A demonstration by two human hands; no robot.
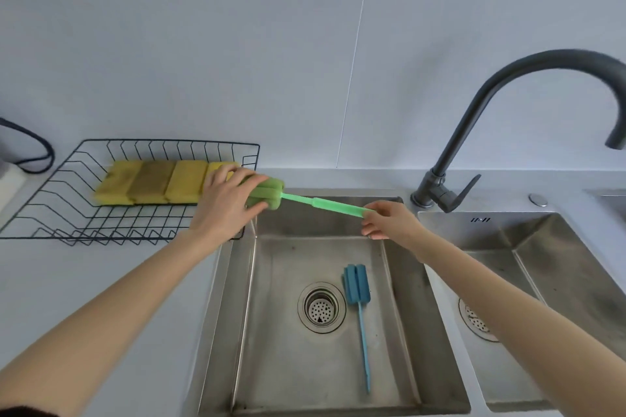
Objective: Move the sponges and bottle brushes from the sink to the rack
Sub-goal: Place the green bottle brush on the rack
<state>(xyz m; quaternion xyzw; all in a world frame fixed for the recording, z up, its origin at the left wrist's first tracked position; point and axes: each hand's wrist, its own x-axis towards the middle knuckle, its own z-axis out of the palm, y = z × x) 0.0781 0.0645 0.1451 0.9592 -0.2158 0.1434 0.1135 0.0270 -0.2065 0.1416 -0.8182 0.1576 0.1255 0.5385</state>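
Observation:
A green bottle brush (325, 204) is held level above the back rim of the left sink (244, 315). My left hand (225, 201) grips its foam head at the right edge of the black wire rack (67, 200). My right hand (386, 220) pinches the end of its handle. Several yellow sponges (152, 184) lie side by side in the rack. A blue bottle brush (357, 298) lies on the sink floor, right of the drain, handle pointing toward me.
A dark curved faucet (474, 118) stands behind the sinks at the right. A second basin (559, 264) lies to the right. A black cable (34, 145) and a white object sit at the far left by the tiled wall.

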